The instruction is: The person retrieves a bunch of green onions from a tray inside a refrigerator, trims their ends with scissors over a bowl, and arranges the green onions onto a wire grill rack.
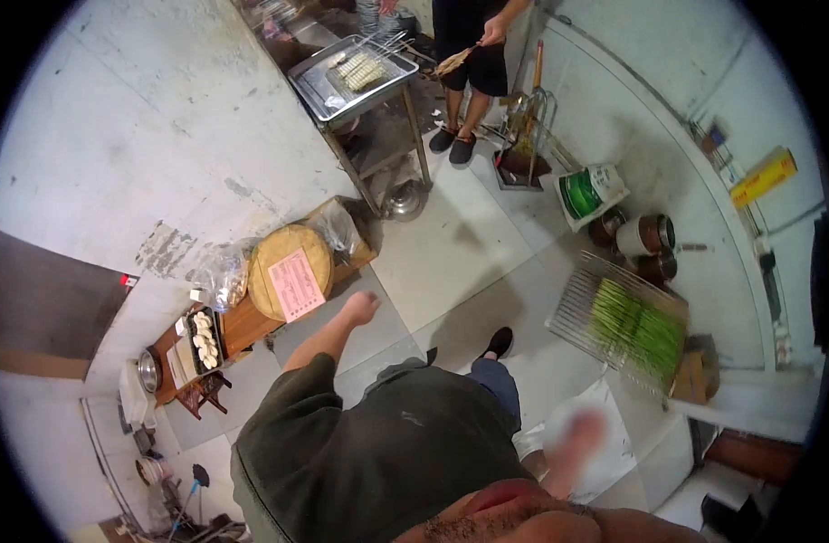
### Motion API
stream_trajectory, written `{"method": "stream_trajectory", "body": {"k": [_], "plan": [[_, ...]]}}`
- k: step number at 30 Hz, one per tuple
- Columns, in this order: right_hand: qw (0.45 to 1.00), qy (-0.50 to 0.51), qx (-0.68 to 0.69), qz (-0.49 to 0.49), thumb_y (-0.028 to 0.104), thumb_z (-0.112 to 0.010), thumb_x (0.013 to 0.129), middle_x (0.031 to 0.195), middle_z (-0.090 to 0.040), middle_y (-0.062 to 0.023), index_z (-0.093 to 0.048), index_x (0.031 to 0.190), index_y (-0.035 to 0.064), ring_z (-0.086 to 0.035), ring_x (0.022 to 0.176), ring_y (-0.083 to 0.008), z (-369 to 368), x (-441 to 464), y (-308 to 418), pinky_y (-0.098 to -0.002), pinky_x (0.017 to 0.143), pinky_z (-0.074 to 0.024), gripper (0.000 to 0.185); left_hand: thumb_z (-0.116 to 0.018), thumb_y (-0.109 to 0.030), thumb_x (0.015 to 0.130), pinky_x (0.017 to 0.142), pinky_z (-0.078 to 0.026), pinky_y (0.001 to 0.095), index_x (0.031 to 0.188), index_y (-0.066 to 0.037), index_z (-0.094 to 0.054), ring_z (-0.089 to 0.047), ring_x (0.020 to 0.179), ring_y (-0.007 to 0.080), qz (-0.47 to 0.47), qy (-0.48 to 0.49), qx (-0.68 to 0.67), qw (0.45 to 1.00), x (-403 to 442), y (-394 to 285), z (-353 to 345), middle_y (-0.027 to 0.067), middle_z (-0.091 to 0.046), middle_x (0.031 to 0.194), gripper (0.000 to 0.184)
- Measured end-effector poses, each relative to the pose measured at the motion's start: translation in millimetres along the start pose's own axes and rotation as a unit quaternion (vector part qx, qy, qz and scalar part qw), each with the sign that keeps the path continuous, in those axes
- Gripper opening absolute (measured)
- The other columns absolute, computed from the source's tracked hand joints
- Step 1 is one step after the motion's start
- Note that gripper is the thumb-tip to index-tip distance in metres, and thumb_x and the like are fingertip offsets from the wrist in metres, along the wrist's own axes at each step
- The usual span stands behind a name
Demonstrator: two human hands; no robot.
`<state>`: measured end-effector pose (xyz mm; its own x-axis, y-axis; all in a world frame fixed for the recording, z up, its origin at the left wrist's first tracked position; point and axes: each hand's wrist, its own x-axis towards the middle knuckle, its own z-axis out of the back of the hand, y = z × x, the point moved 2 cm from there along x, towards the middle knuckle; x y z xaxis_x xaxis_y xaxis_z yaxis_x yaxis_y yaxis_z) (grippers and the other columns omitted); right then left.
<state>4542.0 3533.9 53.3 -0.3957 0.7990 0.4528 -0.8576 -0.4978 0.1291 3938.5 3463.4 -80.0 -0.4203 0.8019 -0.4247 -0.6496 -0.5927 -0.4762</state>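
Observation:
My left hand [362,309] hangs over the tiled floor with its fingers curled in and nothing visible in it. The nearest thing to it is a pink printed sheet [295,284], lying on a round wooden board [268,256]. At the lower right, my right hand [585,433] is a blurred skin-coloured shape in front of a white sheet or bag [621,443]. Its fingers cannot be made out, nor whether it holds anything.
A wooden bench [242,328] carries the board and a black tray of pale food [204,339]. Green stalks [636,321] lie on a wire rack [573,294] at right. Beyond a metal tray table [342,113], a person [469,54] holds a skewer-like item. A sack [588,195] stands by the wall.

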Motion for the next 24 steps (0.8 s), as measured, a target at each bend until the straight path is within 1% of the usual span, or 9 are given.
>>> {"method": "stream_trajectory", "body": {"k": [2,3,4,7,10,14,17,21,24], "plan": [[0.968,0.056,0.185,-0.158,0.022,-0.048,0.097,0.093,-0.062,-0.0116,-0.055,0.105,0.0016,-0.059,0.083,-0.0190,-5,106,6,-0.0316,0.070,-0.0492,0.023,-0.052,-0.032,0.088,0.086,-0.049,0.0437,0.098,0.000,-0.068,-0.061,0.097,0.0406,0.053,-0.020,0.008,0.998,-11,16,4,0.0232,-0.066,0.099,0.037],[0.852,0.112,0.357,-0.367,0.022,-0.048,0.097,0.089,-0.062,-0.0115,-0.055,0.103,0.0014,-0.058,0.076,-0.0175,-7,158,22,-0.0303,0.066,-0.0486,0.023,-0.052,-0.032,0.087,0.085,-0.049,0.0440,0.097,0.000,-0.068,-0.061,0.095,0.0412,0.114,-0.021,0.004,0.993,-26,17,11,0.0232,-0.066,0.098,0.037],[0.662,0.162,0.493,-0.541,0.023,-0.049,0.097,0.085,-0.062,-0.0115,-0.055,0.101,0.0012,-0.058,0.070,-0.0160,-16,195,28,-0.0290,0.062,-0.0479,0.023,-0.053,-0.032,0.086,0.084,-0.050,0.0442,0.095,0.000,-0.068,-0.062,0.094,0.0419,0.173,-0.027,-0.005,0.985,-40,14,12,0.0231,-0.066,0.096,0.037],[0.680,0.245,0.546,-0.424,0.022,-0.050,0.097,0.074,-0.061,-0.0104,-0.055,0.098,0.0003,-0.053,0.054,-0.0126,-74,283,14,-0.0270,0.052,-0.0444,0.022,-0.054,-0.030,0.085,0.084,-0.050,0.0430,0.096,0.001,-0.069,-0.064,0.093,0.0393,0.270,-0.040,-0.102,0.957,-71,21,-6,0.0236,-0.067,0.093,0.036],[0.649,0.336,0.581,-0.359,0.015,-0.051,0.095,0.066,-0.056,-0.0074,-0.053,0.087,0.0043,-0.054,0.054,-0.0139,-137,374,25,-0.0260,0.046,-0.0411,0.014,-0.054,-0.029,0.085,0.082,-0.051,0.0405,0.101,0.001,-0.068,-0.066,0.091,0.0350,0.372,-0.071,-0.192,0.905,-98,-3,-27,0.0221,-0.068,0.092,0.037],[0.656,0.408,0.578,-0.263,0.020,-0.053,0.094,0.065,-0.053,-0.0047,-0.053,0.086,0.0036,-0.053,0.053,-0.0129,-193,482,95,-0.0256,0.046,-0.0415,0.018,-0.056,-0.029,0.085,0.077,-0.052,0.0377,0.103,0.001,-0.068,-0.068,0.085,0.0292,0.457,-0.049,-0.290,0.839,-96,-5,-87,0.0186,-0.070,0.090,0.037],[0.633,0.450,0.595,-0.205,0.019,-0.053,0.094,0.070,-0.060,-0.0096,-0.055,0.093,-0.0001,-0.053,0.052,-0.0128,-238,541,153,-0.0264,0.047,-0.0406,0.020,-0.056,-0.029,0.086,0.073,-0.053,0.0369,0.100,0.000,-0.068,-0.068,0.081,0.0253,0.421,-0.063,-0.303,0.853,-67,-13,-100,0.0164,-0.070,0.087,0.035],[0.630,0.491,0.586,-0.137,0.018,-0.053,0.093,0.071,-0.061,-0.0086,-0.056,0.089,0.0012,-0.052,0.053,-0.0113,-269,627,247,-0.0255,0.048,-0.0396,0.018,-0.057,-0.030,0.088,0.070,-0.051,0.0353,0.099,0.002,-0.067,-0.067,0.078,0.0234,0.472,-0.134,-0.402,0.773,-18,-18,-60,0.0147,-0.070,0.084,0.035],[0.616,0.517,0.587,-0.091,0.018,-0.056,0.092,0.071,-0.062,-0.0077,-0.057,0.089,0.0018,-0.051,0.054,-0.0099,-320,677,300,-0.0240,0.049,-0.0385,0.017,-0.056,-0.031,0.089,0.072,-0.051,0.0347,0.096,0.003,-0.067,-0.067,0.078,0.0227,0.459,-0.242,-0.386,0.763,0,3,-36,0.0152,-0.069,0.083,0.036]]}}
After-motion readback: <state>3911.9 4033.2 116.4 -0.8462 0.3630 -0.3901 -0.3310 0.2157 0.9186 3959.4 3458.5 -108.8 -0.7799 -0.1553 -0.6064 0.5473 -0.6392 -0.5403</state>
